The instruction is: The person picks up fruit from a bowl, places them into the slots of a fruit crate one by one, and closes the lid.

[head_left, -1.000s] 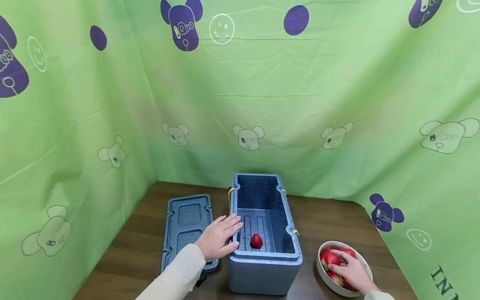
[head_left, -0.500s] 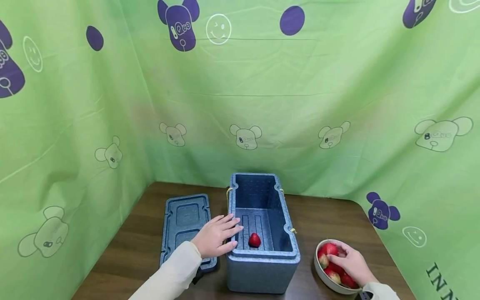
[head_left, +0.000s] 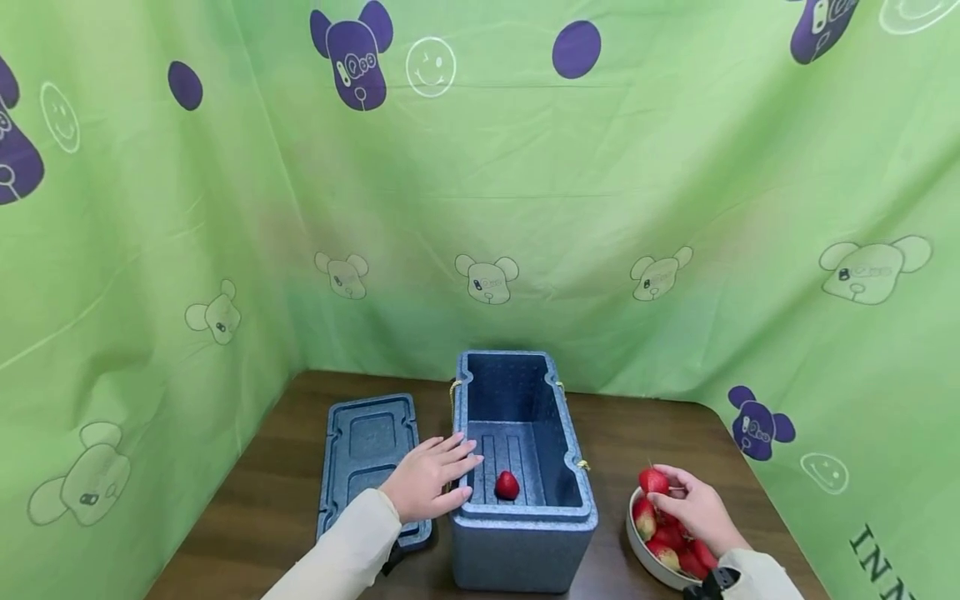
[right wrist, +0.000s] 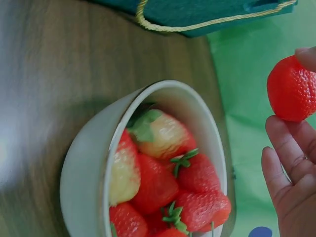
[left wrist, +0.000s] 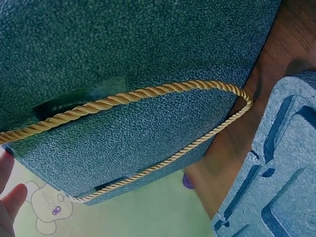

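My right hand (head_left: pixel 697 510) pinches a strawberry (right wrist: pixel 292 90) between thumb and fingers, just above the far rim of a white bowl (right wrist: pixel 84 168). Several more strawberries (right wrist: pixel 153 182) fill that bowl, some with green leaves and pale patches. My left hand (head_left: pixel 429 478) lies with straight fingers on the left rim of a blue foam box (head_left: pixel 525 550). One strawberry (head_left: pixel 507 485) sits on the box floor near its front. In the left wrist view, only a few fingertips (left wrist: pixel 15 200) show at the left edge, beside the box wall.
The blue box lid (head_left: pixel 367 450) lies on the wooden table (head_left: pixel 622 425), left of the box. A twisted gold rope (left wrist: pixel 148 92) runs along the box's side. A green printed cloth (head_left: pixel 480 167) hangs behind and at both sides.
My right hand has lifted a strawberry up from the pile to above the bowl's far rim. The left hand stays on the box rim. The head view has shifted slightly.
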The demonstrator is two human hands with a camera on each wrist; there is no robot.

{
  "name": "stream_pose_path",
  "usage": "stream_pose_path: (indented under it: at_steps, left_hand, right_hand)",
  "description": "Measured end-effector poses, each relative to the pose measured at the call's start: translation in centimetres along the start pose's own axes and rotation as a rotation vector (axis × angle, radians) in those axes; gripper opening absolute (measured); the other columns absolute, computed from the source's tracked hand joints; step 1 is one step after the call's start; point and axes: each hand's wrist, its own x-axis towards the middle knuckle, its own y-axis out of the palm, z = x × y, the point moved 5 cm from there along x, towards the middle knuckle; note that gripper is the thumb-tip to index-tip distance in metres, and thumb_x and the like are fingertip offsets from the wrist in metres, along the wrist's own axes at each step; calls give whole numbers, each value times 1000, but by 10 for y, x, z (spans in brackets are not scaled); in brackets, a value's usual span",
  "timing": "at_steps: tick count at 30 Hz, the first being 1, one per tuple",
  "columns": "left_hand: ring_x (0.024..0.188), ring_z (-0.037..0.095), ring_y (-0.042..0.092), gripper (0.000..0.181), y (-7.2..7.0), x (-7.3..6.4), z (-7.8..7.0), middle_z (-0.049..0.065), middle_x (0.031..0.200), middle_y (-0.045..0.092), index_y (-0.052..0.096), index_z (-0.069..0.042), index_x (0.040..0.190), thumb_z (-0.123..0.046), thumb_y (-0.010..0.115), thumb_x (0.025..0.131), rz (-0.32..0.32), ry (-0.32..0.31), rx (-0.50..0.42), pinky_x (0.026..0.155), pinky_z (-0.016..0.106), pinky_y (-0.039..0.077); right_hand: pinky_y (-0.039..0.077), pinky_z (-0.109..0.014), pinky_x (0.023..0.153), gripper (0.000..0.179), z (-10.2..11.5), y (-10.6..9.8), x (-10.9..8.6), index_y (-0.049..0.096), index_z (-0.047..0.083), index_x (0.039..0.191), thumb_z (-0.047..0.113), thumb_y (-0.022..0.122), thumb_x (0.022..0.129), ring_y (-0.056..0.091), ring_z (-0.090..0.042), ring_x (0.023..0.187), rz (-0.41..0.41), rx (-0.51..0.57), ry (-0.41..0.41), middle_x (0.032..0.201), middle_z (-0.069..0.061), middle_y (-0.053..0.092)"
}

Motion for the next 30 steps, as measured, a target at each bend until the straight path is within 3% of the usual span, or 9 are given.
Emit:
stream_pose_path:
  at_steps: [4,9,13,22,27,30]
  left_hand:
    - [132,25,44,45,3,-3,-2,8,138,53,59,-10,133,-33,48,96,-26,14,-18,102,45,39]
    - [131,25,46,45,7,-2,-5,7,138,54,60,-10,132,-37,42,100,-73,49,-3,101,44,40]
    - [130,25,47,43,6,-2,-4,7,136,55,61,-10,130,-35,46,98,-94,48,-2,100,44,41]
    - [125,24,52,42,-7,0,0,7,132,59,64,-11,127,-36,49,96,-95,110,143,102,42,40]
    - [126,24,51,43,-6,2,-1,7,132,58,63,-11,129,-37,46,98,-77,121,149,102,42,40]
    - [126,23,51,43,-5,2,-1,7,132,59,63,-12,128,-37,46,98,-82,118,149,101,42,40]
  right_hand:
    - [49,-23,71,57,3,-3,-4,51,-8,130,18,73,84,57,4,82,-10,30,14,110,-21,65]
    - [48,-18,70,53,15,-13,-6,55,-9,125,14,75,81,57,6,80,-82,19,-91,104,-18,67]
    - [48,-17,69,49,25,-15,-1,56,-9,123,11,74,82,57,5,78,-101,23,-144,99,-15,67]
    - [47,-14,67,47,50,-2,23,58,-10,120,6,75,79,56,3,77,-139,103,-230,95,-12,67]
    - [48,-14,66,44,65,-2,28,59,-11,118,3,75,79,56,3,76,-157,126,-276,90,-2,66]
    - [48,-14,67,44,75,-1,31,59,-11,118,3,74,79,56,4,77,-145,149,-290,91,-3,67]
